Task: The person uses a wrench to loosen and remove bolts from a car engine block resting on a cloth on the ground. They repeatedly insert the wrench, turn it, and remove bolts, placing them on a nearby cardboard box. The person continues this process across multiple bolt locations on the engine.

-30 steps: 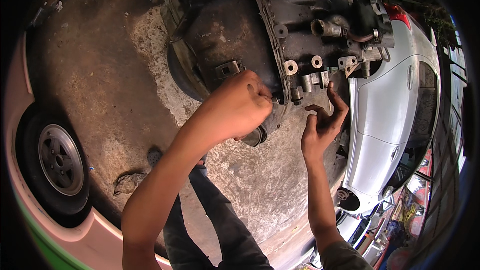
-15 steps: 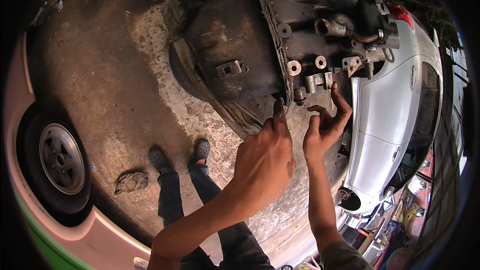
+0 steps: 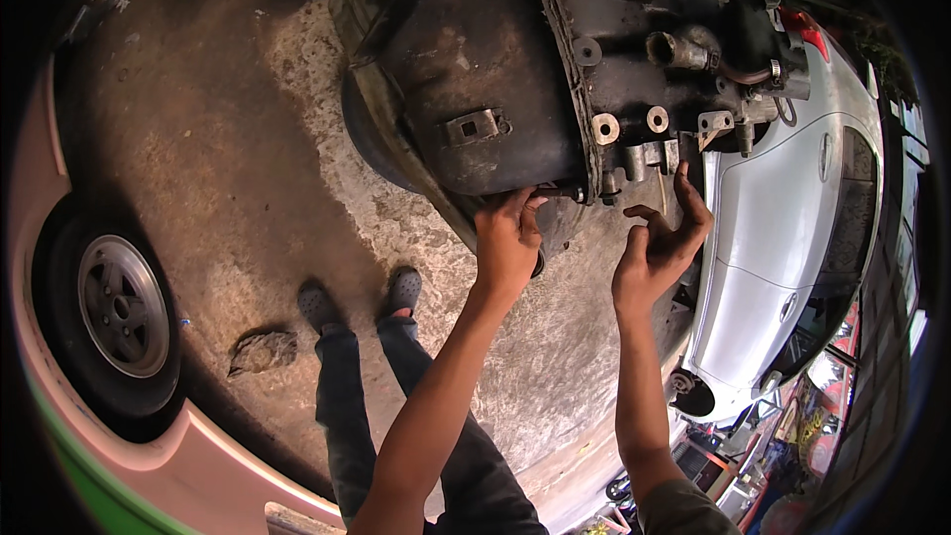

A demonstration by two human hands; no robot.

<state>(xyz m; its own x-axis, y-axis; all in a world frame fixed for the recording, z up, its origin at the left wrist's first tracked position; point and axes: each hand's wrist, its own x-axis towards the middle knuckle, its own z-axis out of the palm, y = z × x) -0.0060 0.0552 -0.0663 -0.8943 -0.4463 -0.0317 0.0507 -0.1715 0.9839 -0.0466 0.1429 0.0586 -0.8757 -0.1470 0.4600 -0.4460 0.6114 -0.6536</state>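
A dark, greasy engine (image 3: 634,30) fills the top of the view, with a rounded black cover (image 3: 466,59) on its left side and a raised flange seam (image 3: 567,79) beside it. My left hand (image 3: 508,243) reaches up to the cover's lower edge. Its fingers are bent together around something small and dark that I cannot make out, close to a bolt head (image 3: 580,195) by the seam. To the right, my right hand (image 3: 654,258) has its index finger stretched up against a metal lug (image 3: 669,154). The thumb and other fingers are bent but apart, with nothing visible between them.
A silver car (image 3: 773,228) stands close on the right. At the left is a pink and green vehicle with a wheel (image 3: 122,307). A crumpled rag (image 3: 264,352) lies on the stained concrete floor (image 3: 228,139) near my feet. Cluttered gear (image 3: 733,481) sits at the lower right.
My left hand has swung left from the seam to the cover's lower edge, and its pointing finger has bent in. My right hand keeps its pose. The view has shifted slightly.
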